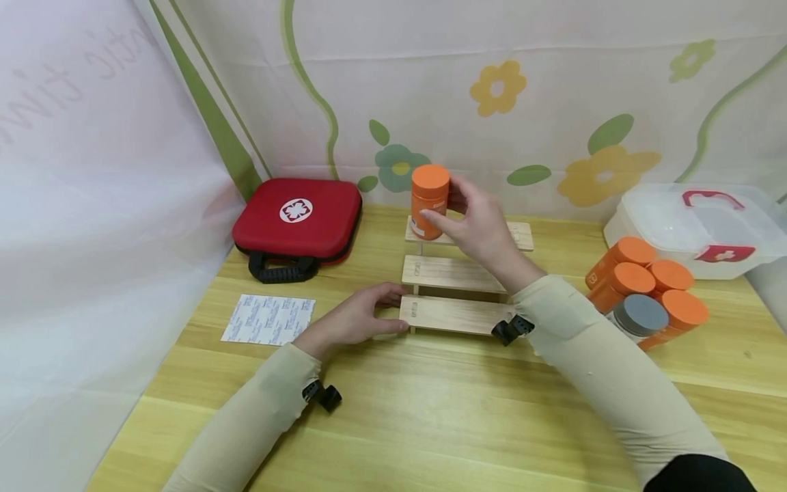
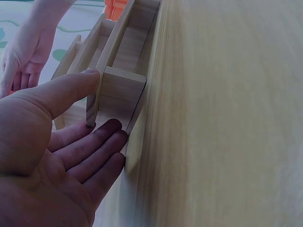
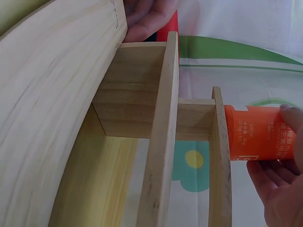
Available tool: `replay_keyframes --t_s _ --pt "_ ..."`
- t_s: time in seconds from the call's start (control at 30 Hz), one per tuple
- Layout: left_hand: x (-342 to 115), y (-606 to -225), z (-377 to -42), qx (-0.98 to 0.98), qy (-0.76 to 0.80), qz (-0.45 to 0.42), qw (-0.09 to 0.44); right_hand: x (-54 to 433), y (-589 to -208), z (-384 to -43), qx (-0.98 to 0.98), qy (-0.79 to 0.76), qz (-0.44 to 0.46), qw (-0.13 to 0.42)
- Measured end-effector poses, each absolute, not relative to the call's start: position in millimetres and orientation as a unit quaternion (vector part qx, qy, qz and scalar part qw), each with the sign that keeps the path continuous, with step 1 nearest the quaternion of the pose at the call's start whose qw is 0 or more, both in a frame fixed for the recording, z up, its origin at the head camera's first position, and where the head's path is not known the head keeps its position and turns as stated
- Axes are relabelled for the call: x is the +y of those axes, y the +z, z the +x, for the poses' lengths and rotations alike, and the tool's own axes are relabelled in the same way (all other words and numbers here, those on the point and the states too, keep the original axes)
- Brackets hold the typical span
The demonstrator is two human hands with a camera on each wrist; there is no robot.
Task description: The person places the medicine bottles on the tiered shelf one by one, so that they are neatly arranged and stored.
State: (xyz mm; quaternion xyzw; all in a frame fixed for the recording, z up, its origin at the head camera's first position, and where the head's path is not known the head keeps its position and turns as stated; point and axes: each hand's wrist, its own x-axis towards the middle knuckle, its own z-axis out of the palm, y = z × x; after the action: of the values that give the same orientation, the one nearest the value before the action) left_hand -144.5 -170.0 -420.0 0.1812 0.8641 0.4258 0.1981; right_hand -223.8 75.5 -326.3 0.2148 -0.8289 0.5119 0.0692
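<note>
My right hand (image 1: 479, 217) holds an upright orange bottle (image 1: 428, 199) with an orange lid between thumb and fingers. In the right wrist view the bottle (image 3: 260, 132) meets the top board of a three-step wooden rack (image 1: 451, 314), at its left end. White print shows on the bottle's side. My left hand (image 1: 353, 316) grips the left end of the rack's lowest step. From the left wrist, the thumb (image 2: 78, 90) lies against one side of that board, and the other fingers reach past its end.
Several orange-lidded bottles (image 1: 633, 280) and a grey-lidded bottle (image 1: 641, 316) stand together on the right. Behind them is a clear-lidded white box (image 1: 707, 225). A red first-aid case (image 1: 298, 222) lies at the back left, with a printed white packet (image 1: 268, 320) in front of it.
</note>
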Motion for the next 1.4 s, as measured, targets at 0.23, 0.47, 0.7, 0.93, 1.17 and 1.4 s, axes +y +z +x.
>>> replay_keyframes --t_s 0.23,0.47,0.7,0.93,1.17,1.4 --pt "-169.6 -419.8 -145.4 0.863 0.427 0.182 0.199 76.7 -328.6 -221.7 -0.823 0.525 0.207 0.064" --pt "-169.0 -418.1 -145.1 0.864 0.427 0.175 0.203 78.2 -339.2 -218.1 -0.829 0.523 0.194 0.028" --pt "-169.0 -418.5 -145.1 0.863 0.426 0.180 0.201 81.3 -343.6 -213.7 -0.843 0.504 0.186 0.015" --pt "-168.7 -418.1 -144.5 0.862 0.427 0.181 0.203 91.1 -343.5 -209.1 -0.844 0.499 0.196 0.026" --pt "-169.3 -418.0 -142.5 0.867 0.418 0.188 0.198 109.8 -343.9 -197.5 -0.845 0.492 0.201 0.055" --pt "-170.3 -417.9 -142.1 0.864 0.423 0.184 0.201 130.6 -339.3 -180.2 -0.842 0.487 0.216 0.084"
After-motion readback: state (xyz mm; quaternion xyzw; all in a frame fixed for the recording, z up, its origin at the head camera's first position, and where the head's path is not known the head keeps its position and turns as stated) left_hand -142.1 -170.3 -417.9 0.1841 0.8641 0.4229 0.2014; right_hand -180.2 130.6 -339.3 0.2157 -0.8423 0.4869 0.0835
